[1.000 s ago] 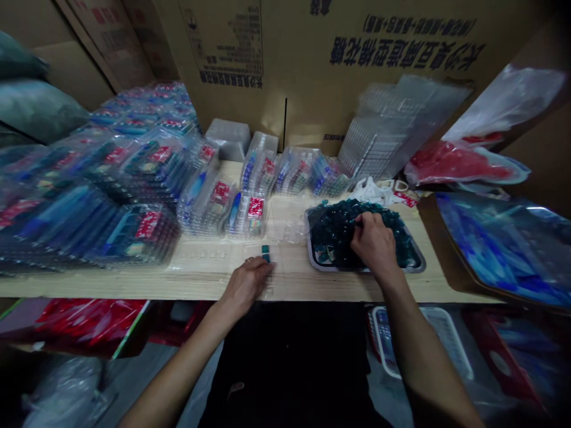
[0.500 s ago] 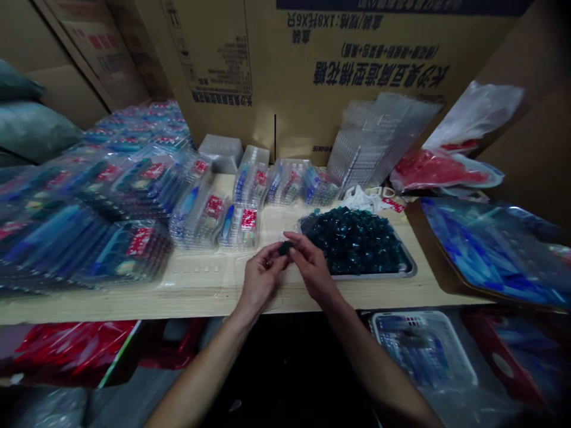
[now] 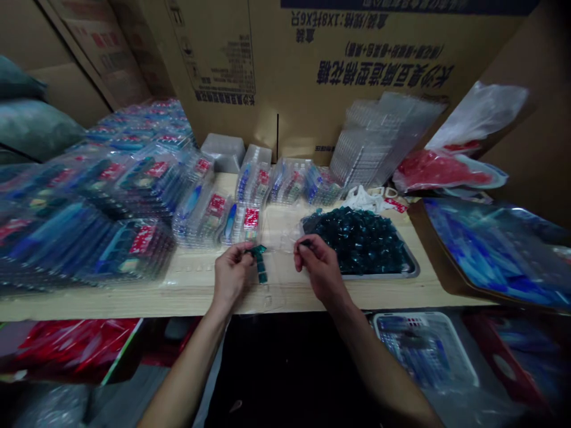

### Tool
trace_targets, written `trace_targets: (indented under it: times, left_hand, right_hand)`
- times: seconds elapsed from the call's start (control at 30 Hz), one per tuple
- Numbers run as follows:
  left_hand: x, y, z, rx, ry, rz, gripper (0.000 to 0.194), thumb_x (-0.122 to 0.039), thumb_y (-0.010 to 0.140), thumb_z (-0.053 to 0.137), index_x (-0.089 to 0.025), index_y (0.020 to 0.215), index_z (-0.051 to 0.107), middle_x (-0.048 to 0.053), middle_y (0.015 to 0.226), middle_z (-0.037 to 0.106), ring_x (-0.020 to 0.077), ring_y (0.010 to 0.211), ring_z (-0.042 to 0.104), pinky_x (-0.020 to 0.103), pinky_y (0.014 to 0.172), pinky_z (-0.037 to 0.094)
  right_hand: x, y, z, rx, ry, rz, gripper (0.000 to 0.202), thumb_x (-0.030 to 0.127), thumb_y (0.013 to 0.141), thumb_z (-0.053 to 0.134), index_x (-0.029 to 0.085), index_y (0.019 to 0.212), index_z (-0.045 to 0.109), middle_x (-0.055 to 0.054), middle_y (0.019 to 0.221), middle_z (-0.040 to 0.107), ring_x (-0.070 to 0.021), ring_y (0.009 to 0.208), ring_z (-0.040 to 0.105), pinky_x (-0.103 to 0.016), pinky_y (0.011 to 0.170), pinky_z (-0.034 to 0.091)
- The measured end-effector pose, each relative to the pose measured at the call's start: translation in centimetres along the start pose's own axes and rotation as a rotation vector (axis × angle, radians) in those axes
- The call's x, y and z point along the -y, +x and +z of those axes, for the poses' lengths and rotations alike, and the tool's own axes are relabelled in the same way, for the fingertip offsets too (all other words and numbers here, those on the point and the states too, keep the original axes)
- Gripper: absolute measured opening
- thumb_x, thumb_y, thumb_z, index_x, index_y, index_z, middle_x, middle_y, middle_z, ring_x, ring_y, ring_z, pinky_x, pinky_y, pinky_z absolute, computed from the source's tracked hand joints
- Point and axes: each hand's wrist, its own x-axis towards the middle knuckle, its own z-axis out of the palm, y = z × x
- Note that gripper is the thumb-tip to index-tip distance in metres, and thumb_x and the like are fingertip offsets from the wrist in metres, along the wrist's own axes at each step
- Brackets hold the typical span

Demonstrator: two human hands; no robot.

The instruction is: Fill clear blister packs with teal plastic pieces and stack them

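My left hand [image 3: 232, 270] is closed, with thumb and finger pinching a small dark teal piece [image 3: 259, 251]. Just below its fingertips, more teal pieces [image 3: 262, 273] line up in a short column over a clear plastic tray [image 3: 268, 296] on the table. Whether they are joined to the pinched one I cannot tell. To the right, my right hand [image 3: 317, 261] is closed too, and a small dark piece [image 3: 306, 242] shows between thumb and forefinger. Beside that hand, a shallow grey tray [image 3: 413, 267] carries a heap of shiny dark teal pieces [image 3: 361, 241].
Stacks of filled clear blister packs [image 3: 134, 246] crowd the left, and smaller packs [image 3: 250, 220] stand behind my left hand. Nested clear trays [image 3: 363, 148] lean at the back against a large carton [image 3: 307, 113]. An open box of blue packets [image 3: 486, 249] sits at right.
My hands were together around a small dark piece. They have parted, left hand moving left and right hand slightly right, and the column of teal pieces between them is now visible.
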Motion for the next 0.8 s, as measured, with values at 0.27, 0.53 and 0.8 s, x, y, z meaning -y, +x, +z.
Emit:
trace_targets:
  times: [0.27,0.53,0.8]
  left_hand:
    - [-0.8,-0.3,1.2,0.151,-0.089,-0.032,0.037,-0.023,0.062,0.082,-0.015,0.096,0.072,0.000,0.075,0.069,0.0101,0.067,0.059,0.021,0.066,0.044]
    - [-1.3,-0.8,1.3,0.155,-0.383,-0.289,0.041,-0.018,0.050,0.086,-0.012,0.085,0.066,0.000,0.070,0.068,0.0078,0.057,0.060,0.019,0.061,0.049]
    - [-3.9,-2.2,1.7,0.214,-0.395,-0.246,0.030,-0.019,0.056,0.084,-0.012,0.078,0.065,-0.001,0.066,0.067,0.0074,0.052,0.059,0.017,0.054,0.047]
  right_hand:
    - [-0.8,1.2,0.5,0.225,-0.204,0.240,0.035,0.028,0.072,0.068,0.019,0.104,0.058,0.005,0.073,0.057,-0.0080,0.057,0.052,-0.023,0.053,0.045]
    - [-1.3,0.9,1.6,0.280,-0.014,0.272,0.028,0.038,0.072,0.072,0.017,0.080,0.056,0.007,0.055,0.053,-0.0063,0.044,0.045,-0.020,0.043,0.035]
    - [1.7,-0.4,1.3,0.168,0.429,0.484,0.029,0.020,0.060,0.077,0.016,0.081,0.057,0.004,0.058,0.055,-0.0037,0.040,0.038,-0.016,0.038,0.025]
